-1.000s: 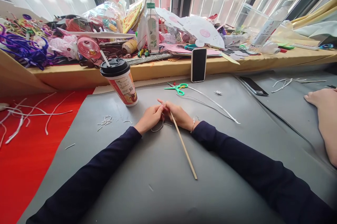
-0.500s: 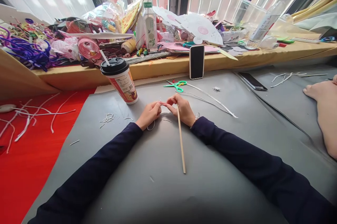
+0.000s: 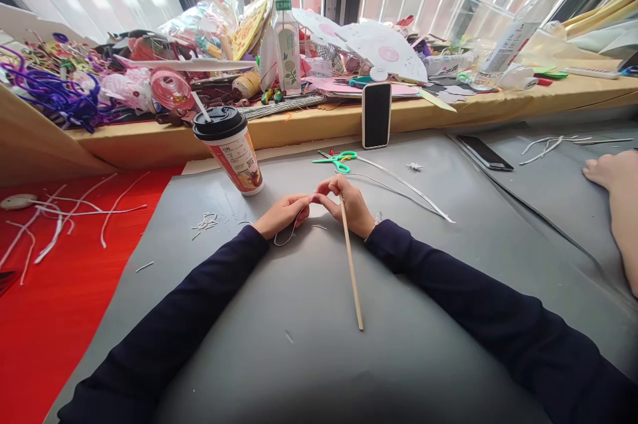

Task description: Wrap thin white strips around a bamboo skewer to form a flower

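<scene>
My left hand (image 3: 283, 215) is closed in a pinch on a thin white strip (image 3: 284, 242), which loops down below the fingers to the table. Fingertip to fingertip with it, my right hand (image 3: 353, 208) grips the upper end of a slim wooden stick (image 3: 353, 271). The stick slants down toward me across the grey surface. Whatever lies between the meeting fingertips is too small to make out. Green-handled scissors (image 3: 339, 161) rest just beyond the right hand. Two long white strips (image 3: 403, 190) trail from near them to the right.
A paper cup (image 3: 232, 158) with a black lid stands behind my left hand. One phone (image 3: 376, 116) leans upright against the ledge; another phone (image 3: 484, 153) lies flat. White scraps (image 3: 205, 221) lie at left. Another person's arm (image 3: 615, 191) rests at right. Craft materials crowd the sill.
Both hands stay together at the fingertips. The stick's lower end has swung slightly right, and the strip's loop below my left hand shows larger. The whole view has shifted a little.
</scene>
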Demonstrator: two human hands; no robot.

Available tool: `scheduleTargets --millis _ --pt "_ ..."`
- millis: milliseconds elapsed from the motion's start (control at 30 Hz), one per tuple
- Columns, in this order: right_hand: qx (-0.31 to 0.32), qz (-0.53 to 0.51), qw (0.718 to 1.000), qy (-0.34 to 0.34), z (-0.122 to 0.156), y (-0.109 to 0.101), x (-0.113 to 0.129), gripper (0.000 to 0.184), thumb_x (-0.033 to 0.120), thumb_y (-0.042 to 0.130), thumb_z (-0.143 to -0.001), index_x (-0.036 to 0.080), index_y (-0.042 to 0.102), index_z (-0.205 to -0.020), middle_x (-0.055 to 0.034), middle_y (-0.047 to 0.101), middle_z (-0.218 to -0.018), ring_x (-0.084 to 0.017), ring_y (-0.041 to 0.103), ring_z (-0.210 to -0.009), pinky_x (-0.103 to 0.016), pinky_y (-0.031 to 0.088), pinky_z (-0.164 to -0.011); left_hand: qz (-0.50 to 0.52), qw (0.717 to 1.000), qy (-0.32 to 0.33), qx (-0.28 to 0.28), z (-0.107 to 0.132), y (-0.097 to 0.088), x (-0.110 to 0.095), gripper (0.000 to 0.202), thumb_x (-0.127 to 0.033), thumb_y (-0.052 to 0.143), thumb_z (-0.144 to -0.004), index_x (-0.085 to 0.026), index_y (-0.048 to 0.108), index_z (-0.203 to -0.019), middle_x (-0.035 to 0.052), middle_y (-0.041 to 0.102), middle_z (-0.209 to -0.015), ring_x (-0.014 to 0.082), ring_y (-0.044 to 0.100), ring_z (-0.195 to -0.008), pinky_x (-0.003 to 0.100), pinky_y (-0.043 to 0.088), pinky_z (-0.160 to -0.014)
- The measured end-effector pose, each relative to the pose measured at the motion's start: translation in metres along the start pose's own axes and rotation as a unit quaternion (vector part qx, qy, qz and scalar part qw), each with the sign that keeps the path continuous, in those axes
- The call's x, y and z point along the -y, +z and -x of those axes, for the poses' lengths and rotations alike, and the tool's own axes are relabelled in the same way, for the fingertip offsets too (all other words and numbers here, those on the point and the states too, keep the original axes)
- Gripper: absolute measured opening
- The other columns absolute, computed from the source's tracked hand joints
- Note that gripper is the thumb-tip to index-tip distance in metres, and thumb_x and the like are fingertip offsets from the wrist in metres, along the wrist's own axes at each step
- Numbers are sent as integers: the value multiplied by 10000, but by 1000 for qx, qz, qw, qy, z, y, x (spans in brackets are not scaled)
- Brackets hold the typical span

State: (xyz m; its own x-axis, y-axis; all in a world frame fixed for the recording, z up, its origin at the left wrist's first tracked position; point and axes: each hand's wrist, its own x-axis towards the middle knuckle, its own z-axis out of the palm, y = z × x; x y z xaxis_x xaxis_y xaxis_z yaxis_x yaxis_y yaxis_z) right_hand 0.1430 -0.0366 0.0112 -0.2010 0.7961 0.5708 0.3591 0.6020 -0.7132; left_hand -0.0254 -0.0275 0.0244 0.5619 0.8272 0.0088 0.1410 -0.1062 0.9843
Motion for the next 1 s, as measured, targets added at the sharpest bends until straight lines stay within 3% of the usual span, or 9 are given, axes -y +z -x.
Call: scheduleTargets --millis 133,333,400,500,600,667,733,900,1000 --pt "-5 -19 1000 1 0 0 0 280 321 487 -779 223 237 -698 -43 592 -917 -144 558 -802 -323 445 -736 9 1000 -3 -2 0 -1 1 353 -414 489 -768 -162 503 -522 -8 412 -469 84 381 -415 221 328 -427" --pt "-1 -37 999 14 1 1 0 247 294 466 -786 221 248 -696 -22 592 -828 -135 567 -741 -307 445 -700 -15 1000 5 -3 2 -1 -1 357 -436 493 -762 -149 552 -558 -9 438 -473 79 415 -422 213 356 -454" --pt "-22 -33 999 21 -1 1 -2 261 300 471 -784 220 242 -689 -19 594 -822 -132 568 -741 -308 439 -724 -8 1000 11 -28 2 1 -1 265 -411 561 -722 -153 608 -748 -14 489 -557 70 448 -439 208 370 -476" --pt "-58 -23 997 35 -5 -2 -9 293 320 500 -768 219 240 -681 -17 594 -801 -133 562 -745 -308 433 -747 8 994 49 -98 2 3 3 457 -330 678 -623 -206 539 -1040 5 546 -794 56 494 -502 203 396 -512" --pt "-95 -16 993 61 -10 -9 -23 291 319 526 -746 215 263 -680 -14 587 -779 -133 558 -737 -307 428 -754 -48 980 105 -161 1 3 8 343 -306 687 -613 -186 564 -909 23 550 -851 62 500 -575 206 409 -565" --pt "-121 -33 989 78 -14 -15 -34 283 293 536 -731 215 268 -684 -7 577 -758 -131 557 -731 -307 429 -750 -112 964 132 -202 0 1 11 198 -323 654 -647 -166 573 -734 21 552 -781 82 499 -606 216 412 -593" --pt "-137 -62 984 98 -17 -21 -45 301 261 558 -700 216 261 -687 3 566 -731 -130 556 -717 -304 431 -729 -161 948 146 -233 0 -2 13 188 -339 630 -669 -164 567 -640 20 546 -723 97 499 -620 226 416 -612" --pt "-130 -138 970 152 -20 -27 -63 340 207 589 -626 215 253 -681 37 531 -655 -108 532 -642 -278 418 -666 -173 929 179 -274 0 -6 9 149 -326 606 -691 -179 621 -679 42 581 -822 112 533 -674 231 434 -634" --pt "-121 -159 966 166 -20 -26 -66 345 194 593 -607 212 256 -679 50 517 -632 -97 516 -619 -260 400 -645 -153 926 168 -302 0 -7 10 146 -323 623 -675 -179 644 -668 49 611 -791 130 556 -692 246 441 -666"
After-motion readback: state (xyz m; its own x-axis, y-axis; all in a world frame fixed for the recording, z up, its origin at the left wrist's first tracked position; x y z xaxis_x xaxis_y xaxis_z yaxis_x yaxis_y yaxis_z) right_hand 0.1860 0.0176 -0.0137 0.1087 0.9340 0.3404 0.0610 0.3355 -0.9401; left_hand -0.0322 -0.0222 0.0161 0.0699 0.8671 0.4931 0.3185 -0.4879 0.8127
